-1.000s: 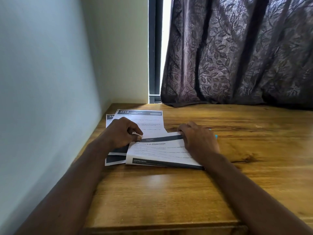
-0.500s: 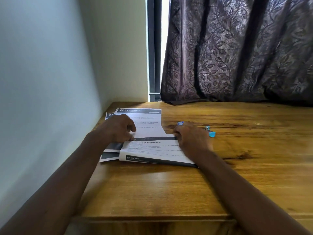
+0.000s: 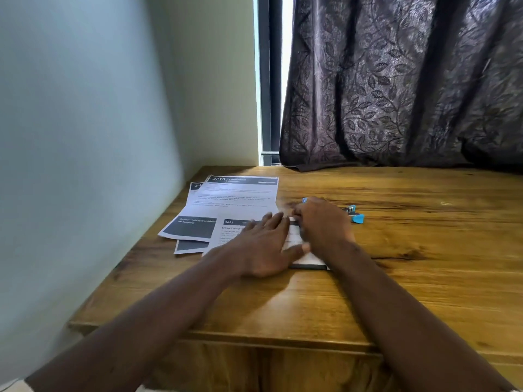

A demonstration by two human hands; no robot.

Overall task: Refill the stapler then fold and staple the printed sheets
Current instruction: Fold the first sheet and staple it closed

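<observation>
Since half a second ago the left hand [image 3: 263, 247] has slid from the folded sheet's [image 3: 232, 232] left end to its middle. It now lies flat there, its grip spread with straight fingers pressing the paper down. The right hand [image 3: 324, 226] sits on the folded sheet's right end, much where it was. Its fingers look bent onto the far edge, but blur hides whether that grip pinches the paper or only presses it.

The stapler [image 3: 356, 214] lies on the counter [image 3: 424, 250] just right of the folded sheet, beyond the right hand, with neither hand on it. Whether it has been refilled cannot be read from here.

As I judge it, one sheet is folded and is being creased, and no staple shows in it. Two flat sheets [image 3: 237, 198] lie overlapped just left of and behind the folded sheet, so their folding and all the stapling seem left to do.
</observation>
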